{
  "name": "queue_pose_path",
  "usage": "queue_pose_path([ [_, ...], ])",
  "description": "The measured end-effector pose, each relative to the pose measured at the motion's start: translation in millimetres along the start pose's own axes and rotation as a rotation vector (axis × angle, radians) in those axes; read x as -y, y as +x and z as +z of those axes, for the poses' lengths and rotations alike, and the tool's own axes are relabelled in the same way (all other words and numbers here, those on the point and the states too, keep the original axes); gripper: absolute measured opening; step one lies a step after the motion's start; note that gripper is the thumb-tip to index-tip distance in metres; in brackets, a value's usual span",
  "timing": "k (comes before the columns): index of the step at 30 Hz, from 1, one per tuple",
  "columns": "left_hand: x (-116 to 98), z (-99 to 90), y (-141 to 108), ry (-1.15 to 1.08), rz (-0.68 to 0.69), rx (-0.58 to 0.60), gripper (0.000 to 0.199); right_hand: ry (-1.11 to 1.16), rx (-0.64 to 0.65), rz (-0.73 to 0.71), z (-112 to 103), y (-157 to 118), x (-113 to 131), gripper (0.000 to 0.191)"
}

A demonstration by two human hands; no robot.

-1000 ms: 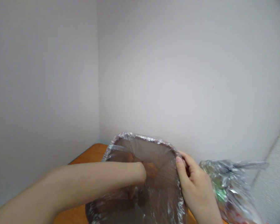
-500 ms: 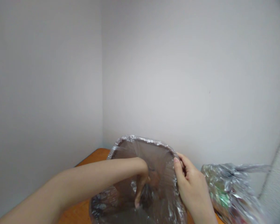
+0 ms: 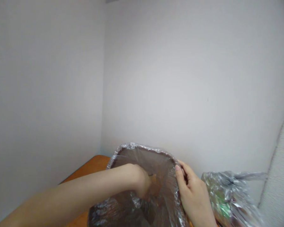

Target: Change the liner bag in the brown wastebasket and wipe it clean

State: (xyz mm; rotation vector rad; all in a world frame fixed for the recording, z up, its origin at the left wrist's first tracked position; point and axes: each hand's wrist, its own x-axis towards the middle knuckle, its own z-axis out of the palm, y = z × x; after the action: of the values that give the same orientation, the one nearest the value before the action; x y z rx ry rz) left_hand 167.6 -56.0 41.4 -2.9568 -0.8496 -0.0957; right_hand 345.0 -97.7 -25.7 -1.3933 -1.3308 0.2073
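A brown trash bin point(image 3: 144, 154) stands tilted toward me, its inside covered by a clear plastic liner point(image 3: 165, 192) that folds over the rim. My right hand point(image 3: 191, 189) grips the rim on the right, thumb on the inner side and fingers curled round the outside. Down in the bin is my left hand point(image 3: 145, 186), bent at the wrist against the liner. Its fingers are mostly hidden and blurred, so whether they pinch the plastic does not show.
Under the bin is an orange-brown wooden table point(image 3: 92, 165). To the right sits a knotted clear plastic bag point(image 3: 229, 195) with green, red and other coloured items inside. White walls point(image 3: 180, 78) meet in a corner behind.
My left hand has turned and shifted slightly inside the bin; a finger that pointed downward no longer shows. The right hand keeps its grip. The whole view has shifted a little.
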Motion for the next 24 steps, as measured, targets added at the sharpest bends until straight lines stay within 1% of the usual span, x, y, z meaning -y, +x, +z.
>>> queue_pose_path([
  [1,-1,-11.2,-12,0.011,0.024,0.048,0.011,0.006,0.003,-0.002,1,1,-2,0.052],
  [2,0,-22.3,-29,-0.038,0.071,0.116,0.016,0.011,0.005,-0.003,2,2,-3,0.052],
  [3,2,-31.9,-48,-0.126,0.047,0.059,0.021,0.015,0.006,-0.003,3,3,-5,0.052],
  [4,6,-38.6,-67,-0.193,-0.047,-0.073,0.022,0.016,0.005,0.0,4,4,-7,0.052],
  [5,13,-41.6,-85,-0.237,-0.169,-0.229,0.024,0.018,0.002,0.004,5,5,-8,0.052],
  [6,22,-40.3,-101,-0.258,-0.29,-0.383,0.027,0.018,-0.001,0.008,6,5,-9,0.052],
  [7,32,-35.0,-112,-0.276,-0.398,-0.482,0.031,0.016,-0.003,0.012,7,6,-11,0.052],
  [8,44,-26.4,-119,-0.299,-0.492,-0.546,0.034,0.015,-0.003,0.014,8,7,-12,0.053],
  [9,56,-15.7,-123,-0.332,-0.558,-0.593,0.038,0.015,-0.003,0.014,9,7,-14,0.053],
  [10,67,-4.3,-123,-0.371,-0.591,-0.609,0.041,0.017,-0.003,0.013,9,7,-15,0.054],
  [12,84,16.4,-117,-0.455,-0.593,-0.596,0.046,0.02,-0.008,0.013,10,7,-18,0.056],
  [14,93,29.8,-110,-0.528,-0.56,-0.564,0.047,0.012,-0.015,0.024,10,8,-20,0.056],
  [16,96,35.5,-105,-0.582,-0.538,-0.543,0.046,-0.003,-0.025,0.038,10,8,-22,0.055],
  [19,96,37.3,-104,-0.649,-0.535,-0.523,0.046,-0.011,-0.034,0.044,9,8,-24,0.055],
  [24,91,38.9,-107,-0.739,-0.547,-0.562,0.039,-0.032,-0.051,0.066,7,11,-26,0.054],
])
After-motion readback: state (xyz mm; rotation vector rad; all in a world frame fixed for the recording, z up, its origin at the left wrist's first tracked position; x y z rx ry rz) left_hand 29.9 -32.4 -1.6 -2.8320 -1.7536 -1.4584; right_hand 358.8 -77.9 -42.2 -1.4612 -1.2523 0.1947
